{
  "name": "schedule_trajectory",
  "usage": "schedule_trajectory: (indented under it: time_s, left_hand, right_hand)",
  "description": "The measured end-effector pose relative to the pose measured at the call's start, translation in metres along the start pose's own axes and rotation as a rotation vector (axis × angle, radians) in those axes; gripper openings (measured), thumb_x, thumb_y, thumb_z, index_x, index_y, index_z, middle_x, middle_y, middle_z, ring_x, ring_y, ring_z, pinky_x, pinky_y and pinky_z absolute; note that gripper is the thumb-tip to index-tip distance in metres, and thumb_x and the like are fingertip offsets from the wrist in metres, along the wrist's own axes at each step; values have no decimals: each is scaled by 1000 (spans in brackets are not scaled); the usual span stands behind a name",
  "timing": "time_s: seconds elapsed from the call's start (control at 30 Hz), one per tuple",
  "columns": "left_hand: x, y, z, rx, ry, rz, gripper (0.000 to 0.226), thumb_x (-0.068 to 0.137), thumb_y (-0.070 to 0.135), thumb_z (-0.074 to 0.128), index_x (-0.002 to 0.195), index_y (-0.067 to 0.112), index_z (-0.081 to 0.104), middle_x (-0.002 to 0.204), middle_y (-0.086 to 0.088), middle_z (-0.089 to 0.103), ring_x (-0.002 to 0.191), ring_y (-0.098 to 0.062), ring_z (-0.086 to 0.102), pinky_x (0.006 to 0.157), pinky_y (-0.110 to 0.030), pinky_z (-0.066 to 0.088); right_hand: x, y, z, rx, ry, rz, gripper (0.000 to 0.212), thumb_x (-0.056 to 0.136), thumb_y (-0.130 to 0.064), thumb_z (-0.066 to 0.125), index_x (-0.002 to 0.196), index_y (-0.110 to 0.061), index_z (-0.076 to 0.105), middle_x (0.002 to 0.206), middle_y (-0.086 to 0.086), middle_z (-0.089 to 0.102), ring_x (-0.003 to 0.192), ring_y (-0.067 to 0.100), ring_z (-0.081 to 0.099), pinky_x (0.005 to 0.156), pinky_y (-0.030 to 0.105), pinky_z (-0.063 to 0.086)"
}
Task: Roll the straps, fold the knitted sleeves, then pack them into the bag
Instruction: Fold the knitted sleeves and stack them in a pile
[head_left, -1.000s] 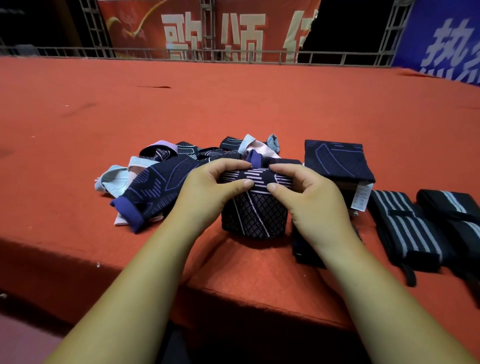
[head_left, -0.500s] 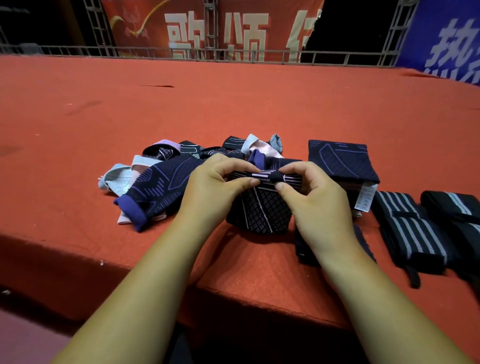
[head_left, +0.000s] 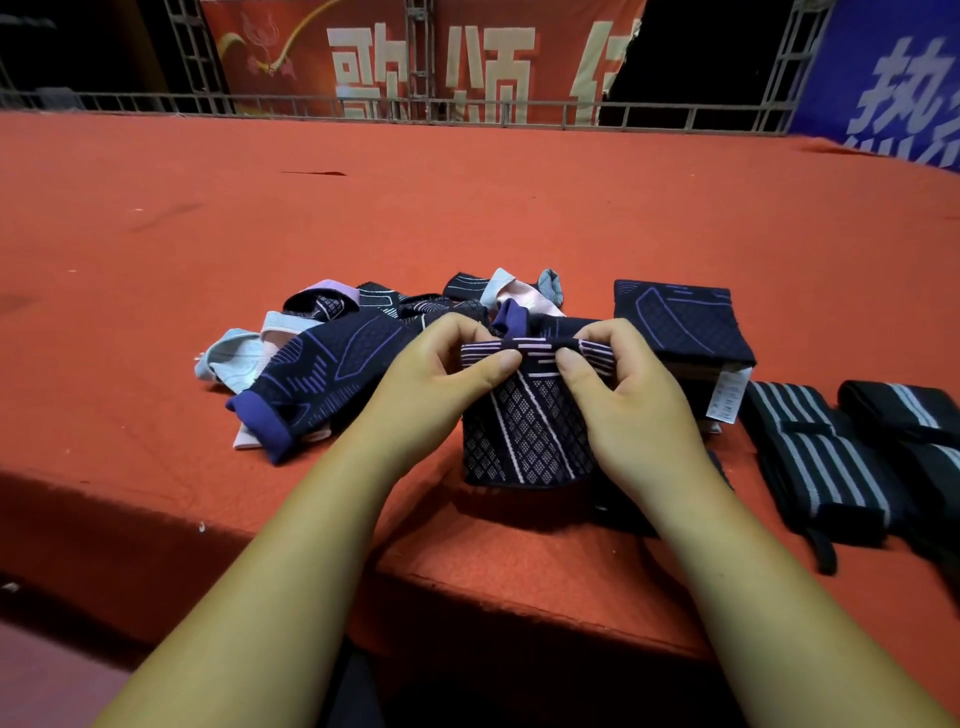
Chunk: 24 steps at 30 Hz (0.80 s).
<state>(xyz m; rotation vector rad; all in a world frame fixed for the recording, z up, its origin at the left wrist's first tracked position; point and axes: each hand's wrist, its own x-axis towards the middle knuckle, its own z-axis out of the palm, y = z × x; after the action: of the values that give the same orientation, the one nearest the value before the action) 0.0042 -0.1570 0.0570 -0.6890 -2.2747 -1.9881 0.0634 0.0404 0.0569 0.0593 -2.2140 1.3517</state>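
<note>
Lighting: dim, warm overhead; red platform (head_left: 467, 208) evenly lit, deep shadow under its near edge. Quality: wide-angle bowing toward the frame edges; rear banners (head_left: 363, 57) soft and slightly blurred, centre sharp.

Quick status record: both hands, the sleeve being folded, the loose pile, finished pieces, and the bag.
sleeve: dark, diamond-patterned, on red table
left hand: pinches its top edge
right hand: pinches same edge
loose pile: left of sleeve
folded stack: behind right hand, white tag showing
striped straps: two bundles, far right
bag: not in view
</note>
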Motion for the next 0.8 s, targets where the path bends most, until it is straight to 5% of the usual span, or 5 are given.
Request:
schedule_trajectory:
  time_s: [0.33, 0.47, 0.53, 0.7, 0.8]
  left_hand:
    - [8, -9, 13, -83, 90, -97, 25, 85, 43, 83, 98, 23, 73, 98, -17, 79, 87, -22, 73, 89, -54, 60]
    - [7, -4, 11, -27, 216, -127, 23, 95, 34, 81, 100, 13, 75, 96, -13, 80, 79, -12, 73, 75, -33, 58]
    - [6, -3, 9, -29, 258, -189, 31, 96, 39, 79, 98, 8, 76, 95, -15, 80, 76, -15, 72, 74, -35, 56]
    - [4, 2, 11, -242, 160, -391, 41, 101, 43, 71, 108, 3, 80, 99, -15, 82, 95, -29, 80, 93, -48, 61]
    - [2, 4, 13, -308, 6, -444, 38, 102, 36, 70, 115, 2, 78, 108, -16, 82, 101, -28, 79, 92, -39, 61]
  right_hand:
    - [1, 11, 7, 76, 66, 106, 10, 102, -34, 71, 109, -30, 66, 99, -10, 77, 92, 6, 72, 92, 41, 57]
    - [1, 14, 11, 311, -111, 327, 56, 80, -56, 85, 125, -29, 64, 111, -6, 82, 102, 13, 79, 99, 48, 61]
    - [0, 19, 13, 421, -277, 417, 69, 76, -49, 92, 134, -22, 64, 119, 3, 81, 107, 25, 80, 102, 56, 60]
    - [-1, 27, 14, 394, -230, 366, 56, 82, -36, 85, 132, -19, 67, 118, 5, 81, 105, 27, 80, 102, 55, 60]
    - [1, 30, 12, 343, -156, 360, 38, 91, -35, 78, 125, -18, 71, 112, 2, 83, 103, 24, 81, 101, 55, 60]
